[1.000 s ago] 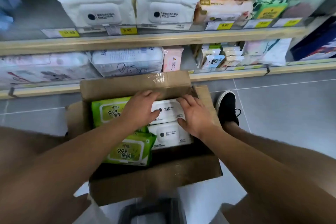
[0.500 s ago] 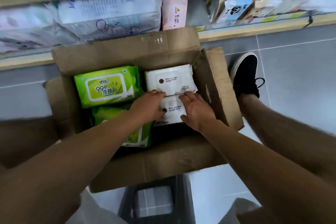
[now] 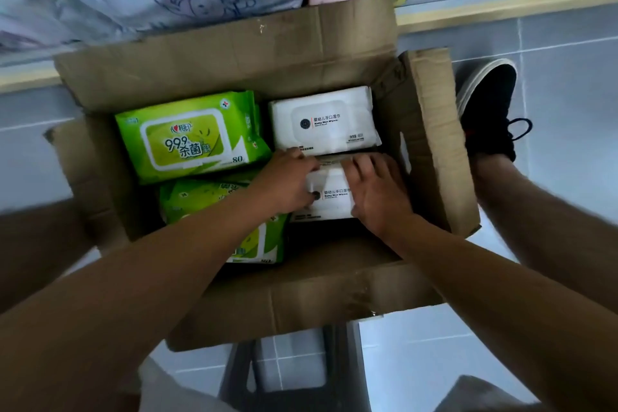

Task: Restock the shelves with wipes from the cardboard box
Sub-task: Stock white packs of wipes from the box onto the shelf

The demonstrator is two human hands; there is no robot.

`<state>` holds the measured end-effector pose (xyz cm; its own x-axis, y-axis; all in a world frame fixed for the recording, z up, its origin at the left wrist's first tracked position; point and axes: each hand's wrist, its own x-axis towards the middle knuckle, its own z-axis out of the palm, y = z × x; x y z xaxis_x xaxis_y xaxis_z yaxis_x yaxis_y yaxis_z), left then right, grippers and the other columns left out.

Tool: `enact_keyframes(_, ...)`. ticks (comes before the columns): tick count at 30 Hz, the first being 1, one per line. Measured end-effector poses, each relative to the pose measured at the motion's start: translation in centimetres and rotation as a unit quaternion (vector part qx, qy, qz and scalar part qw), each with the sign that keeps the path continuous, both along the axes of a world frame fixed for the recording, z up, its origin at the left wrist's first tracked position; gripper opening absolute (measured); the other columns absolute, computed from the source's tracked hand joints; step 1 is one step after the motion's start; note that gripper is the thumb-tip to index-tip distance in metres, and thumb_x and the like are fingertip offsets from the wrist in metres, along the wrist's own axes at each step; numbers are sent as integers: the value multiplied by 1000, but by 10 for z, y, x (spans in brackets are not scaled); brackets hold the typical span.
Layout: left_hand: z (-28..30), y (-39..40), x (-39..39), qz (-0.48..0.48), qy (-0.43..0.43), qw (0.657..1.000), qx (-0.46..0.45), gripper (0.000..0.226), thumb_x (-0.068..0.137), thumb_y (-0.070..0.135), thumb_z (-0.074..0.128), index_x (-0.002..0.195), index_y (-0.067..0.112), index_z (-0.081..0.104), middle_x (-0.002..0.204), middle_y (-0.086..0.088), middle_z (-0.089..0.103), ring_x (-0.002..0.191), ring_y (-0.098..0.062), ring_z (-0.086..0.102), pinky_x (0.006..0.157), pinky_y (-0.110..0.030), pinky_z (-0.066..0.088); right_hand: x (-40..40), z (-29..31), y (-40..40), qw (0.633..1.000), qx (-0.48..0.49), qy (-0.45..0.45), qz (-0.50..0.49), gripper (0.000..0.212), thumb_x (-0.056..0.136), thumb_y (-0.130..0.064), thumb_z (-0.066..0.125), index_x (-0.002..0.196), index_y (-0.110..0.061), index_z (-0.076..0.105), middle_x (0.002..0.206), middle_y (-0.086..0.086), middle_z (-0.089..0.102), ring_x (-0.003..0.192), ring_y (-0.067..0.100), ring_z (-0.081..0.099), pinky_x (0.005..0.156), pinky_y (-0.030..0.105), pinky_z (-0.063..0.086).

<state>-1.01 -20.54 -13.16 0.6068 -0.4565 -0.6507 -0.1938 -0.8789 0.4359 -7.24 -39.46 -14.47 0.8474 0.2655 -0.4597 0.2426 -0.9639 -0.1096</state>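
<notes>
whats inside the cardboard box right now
The cardboard box holds two green wipes packs on its left and two white wipes packs on its right. The left hand and right hand cover much of the nearer white pack. Anything beneath is hidden.

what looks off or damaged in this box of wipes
Nothing spilled. The cardboard box is creased and worn at its flaps, and the far green pack lies slightly askew. Both hands are on the near white pack.
</notes>
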Motion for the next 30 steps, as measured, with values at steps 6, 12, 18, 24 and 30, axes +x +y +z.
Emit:
enact_keyframes(6,12,14,-7,-22,63,996,-64,50,69,32,67,116,16,66,108,-8,59,98,-26,58,83,-34,46,6,4,4,997,15,67,28,88,55,-47,80,127,-13,41,128,9,42,118,30,40,112,49,22)
enact_keyframes(12,14,20,-9,-55,70,994,-65,48,77,27,70,123,15,64,114,-7,58,101,-23,58,85,-31,46,39,3,18,978,-15,205,31,107,59,-55,80,144,-17,26,138,6,41,130,29,36,112,48,25)
enact_keyframes(18,15,13,12,47,-67,989,-123,40,76,25,66,113,12,66,113,-10,61,103,-27,59,92,-32,46,23,12,15,985,-2,167,51,97,59,-50,80,137,-16,33,129,5,37,118,28,34,102,42,33)
enact_keyframes(24,-12,-15,60,40,-119,992,-12,85,76,27,72,146,6,28,151,-16,28,138,-33,27,114,-39,25,-3,11,-4,995,-14,45,86,93,50,-34,83,131,-12,45,122,9,46,110,32,43,98,46,34)
enact_keyframes(30,-14,-29,65,27,-122,983,135,95,55,41,85,133,14,39,135,-11,34,124,-35,33,98,-51,34,-6,9,-22,999,17,-35,27,93,39,-32,84,121,-9,48,112,11,52,97,34,49,89,44,35)
